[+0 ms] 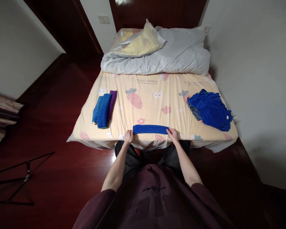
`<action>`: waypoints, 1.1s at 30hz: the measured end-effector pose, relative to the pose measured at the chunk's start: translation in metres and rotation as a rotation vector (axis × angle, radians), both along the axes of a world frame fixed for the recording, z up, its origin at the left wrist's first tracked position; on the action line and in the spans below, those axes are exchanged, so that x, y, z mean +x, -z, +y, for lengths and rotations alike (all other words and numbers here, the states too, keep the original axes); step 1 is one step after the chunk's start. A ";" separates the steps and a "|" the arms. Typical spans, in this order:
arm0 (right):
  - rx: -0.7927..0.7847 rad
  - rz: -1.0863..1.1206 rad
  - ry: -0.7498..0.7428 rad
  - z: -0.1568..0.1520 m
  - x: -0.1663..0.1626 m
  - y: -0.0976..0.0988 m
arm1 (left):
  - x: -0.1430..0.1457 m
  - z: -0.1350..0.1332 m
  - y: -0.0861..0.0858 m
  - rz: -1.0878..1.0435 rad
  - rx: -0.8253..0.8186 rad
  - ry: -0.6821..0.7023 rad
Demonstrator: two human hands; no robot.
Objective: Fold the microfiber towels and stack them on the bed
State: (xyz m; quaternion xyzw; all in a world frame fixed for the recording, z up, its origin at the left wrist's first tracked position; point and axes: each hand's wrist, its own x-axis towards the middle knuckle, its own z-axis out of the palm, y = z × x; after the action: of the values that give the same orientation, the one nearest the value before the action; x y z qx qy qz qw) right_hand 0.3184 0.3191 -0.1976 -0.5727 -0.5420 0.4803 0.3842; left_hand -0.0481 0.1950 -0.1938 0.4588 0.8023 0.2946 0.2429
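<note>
A blue towel (150, 129), folded into a long narrow strip, lies flat along the near edge of the bed. Its left end is pinched in my left hand (128, 137), and my right hand (173, 135) grips the right end between thumb and fingers. Off to the left rest folded blue towels (104, 110) side by side, with a purple folded cloth (112, 103) against them. A loose heap of blue cloth (212, 109) sits on the right side, partly covering a greyish-blue cloth (194, 110).
The bed (147, 108) wears a yellow sheet printed with carrots and rabbits. A grey quilt (181, 47) is bunched at the far end, its yellow side partly turned up. Black tripod legs (26, 178) stand on the dark red floor at left. A wall (257, 79) rises at right.
</note>
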 end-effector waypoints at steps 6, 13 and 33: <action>-0.026 -0.058 0.029 0.002 -0.005 -0.012 | 0.001 0.001 -0.009 -0.028 -0.063 -0.034; -0.155 -0.362 -0.051 0.009 -0.011 -0.030 | 0.004 0.002 -0.024 -0.119 -0.129 -0.130; 0.125 -0.879 -0.818 0.050 -0.070 -0.088 | 0.106 0.015 -0.037 -1.479 0.293 -0.516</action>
State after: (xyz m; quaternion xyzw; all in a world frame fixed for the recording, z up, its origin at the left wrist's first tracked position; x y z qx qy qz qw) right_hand 0.2485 0.3687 -0.1099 -0.4391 -0.8534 0.2747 -0.0589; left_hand 0.0574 0.2100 -0.1567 -0.0285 0.4670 0.6722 0.5738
